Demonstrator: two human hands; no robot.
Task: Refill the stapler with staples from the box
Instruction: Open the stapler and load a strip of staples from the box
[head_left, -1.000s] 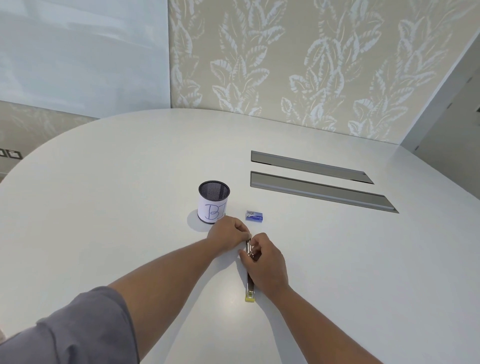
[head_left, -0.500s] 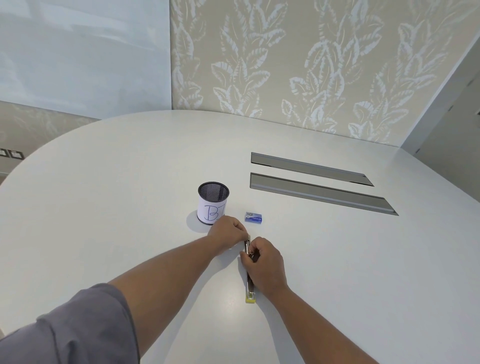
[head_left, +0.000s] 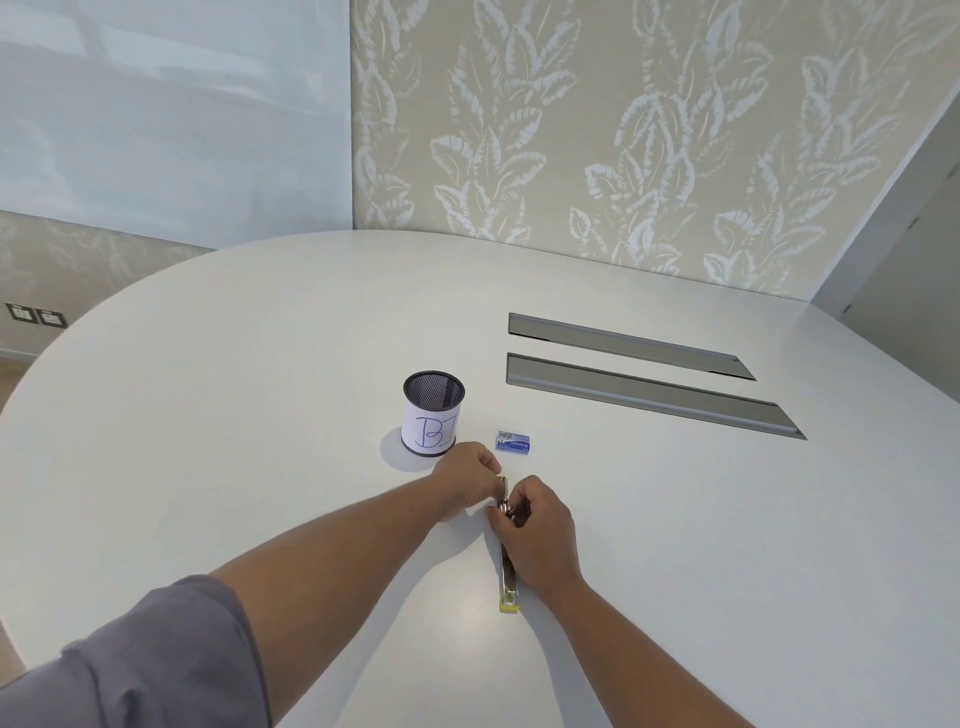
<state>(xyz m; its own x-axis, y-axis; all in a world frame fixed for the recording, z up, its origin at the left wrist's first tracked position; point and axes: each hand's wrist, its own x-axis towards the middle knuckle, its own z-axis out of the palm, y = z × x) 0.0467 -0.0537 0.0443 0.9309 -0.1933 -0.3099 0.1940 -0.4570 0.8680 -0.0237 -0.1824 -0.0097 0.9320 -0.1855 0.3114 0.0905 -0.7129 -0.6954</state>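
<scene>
A long stapler (head_left: 508, 582) with a yellow near end lies opened out flat on the white table (head_left: 260, 415), pointing away from me. My left hand (head_left: 467, 480) grips its far end with closed fingers. My right hand (head_left: 537, 535) covers its middle, fingertips pinched at the metal channel; whether staples are between them is hidden. A small blue staple box (head_left: 514, 441) lies flat just beyond both hands, untouched.
A black mesh pen cup (head_left: 432, 413) with a white label marked "B1" stands left of the staple box, close to my left hand. Two long grey cable slots (head_left: 649, 392) are set into the table at the far right.
Both hands stay on the stapler in almost the same place. No object has moved.
</scene>
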